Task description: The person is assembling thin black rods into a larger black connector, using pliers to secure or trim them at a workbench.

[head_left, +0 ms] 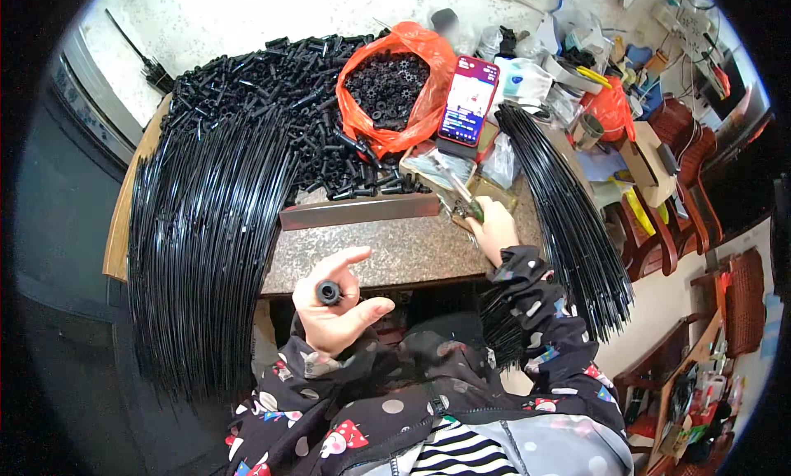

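My left hand is raised in front of the table's near edge. Its lower fingers curl round a short black plastic tube part, whose round hollow end faces up, while thumb and index finger stretch out apart. To the right, my right hand grips a slim tool with a green handle and pale shaft; its exact kind is unclear. The tool slants up and left over a shallow box of thin pale pieces. Small dark bits lie beneath the right fingers.
A metal bar fronts a heap of black plastic parts. An orange bag holds small black toothed pieces. A lit phone stands beside it. Long black strand bundles hang over the left edge, another bundle at right.
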Available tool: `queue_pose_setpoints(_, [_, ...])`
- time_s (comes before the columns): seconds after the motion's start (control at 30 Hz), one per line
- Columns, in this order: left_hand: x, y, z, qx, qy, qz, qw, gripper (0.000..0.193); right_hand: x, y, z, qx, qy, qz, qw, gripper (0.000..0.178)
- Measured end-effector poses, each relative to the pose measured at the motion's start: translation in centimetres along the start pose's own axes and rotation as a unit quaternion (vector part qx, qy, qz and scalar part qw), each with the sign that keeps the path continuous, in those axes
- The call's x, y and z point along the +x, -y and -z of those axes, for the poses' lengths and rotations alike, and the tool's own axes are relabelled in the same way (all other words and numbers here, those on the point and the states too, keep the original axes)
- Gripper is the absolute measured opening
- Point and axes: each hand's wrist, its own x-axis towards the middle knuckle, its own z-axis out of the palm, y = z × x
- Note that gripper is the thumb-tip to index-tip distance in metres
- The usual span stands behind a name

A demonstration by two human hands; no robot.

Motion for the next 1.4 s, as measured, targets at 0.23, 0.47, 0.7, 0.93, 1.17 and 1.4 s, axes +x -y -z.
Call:
queue_pose_setpoints(0.23, [0.3, 0.6, 0.4, -0.027, 0.005, 0.044, 0.999, 0.052, 0.7, 1.4, -1.5, -0.079, 0.025, -0.022, 0.996, 0.033])
queue_pose_setpoints(0.47, [0.3, 1.7, 0.6, 0.005, 0.003, 0.014, 1.000, 0.043, 0.3, 0.2, -0.9, -0.009, -0.012, -0.026, 1.000, 0.024])
queue_pose_setpoints(0.7, [0.8, 0.2, 0.1, 0.009, 0.135, 0.048, 0.990, 0.039, 0.5, 2.4, 1.5, 0.176, -0.119, -0.159, 0.964, 0.020])
queue_pose_setpoints(0.93, [0.9, -0.7, -2.3, 0.043, 0.093, 0.041, 0.994, 0.056, -3.7, 16.4, 6.7, 0.696, 0.055, -0.179, 0.693, 0.020])
queue_pose_setpoints(1.17, [-1.0, -1.6, -2.2, -0.060, 0.048, 0.031, 0.997, 0.056, -6.5, 19.0, 6.5, 0.734, 0.067, -0.119, 0.666, 0.029])
queue_pose_setpoints(1.4, [-1.5, -2.5, -1.6, 0.013, 0.047, -0.006, 0.999, 0.061, -6.9, 19.3, 6.7, 0.724, 0.085, -0.088, 0.679, 0.029])
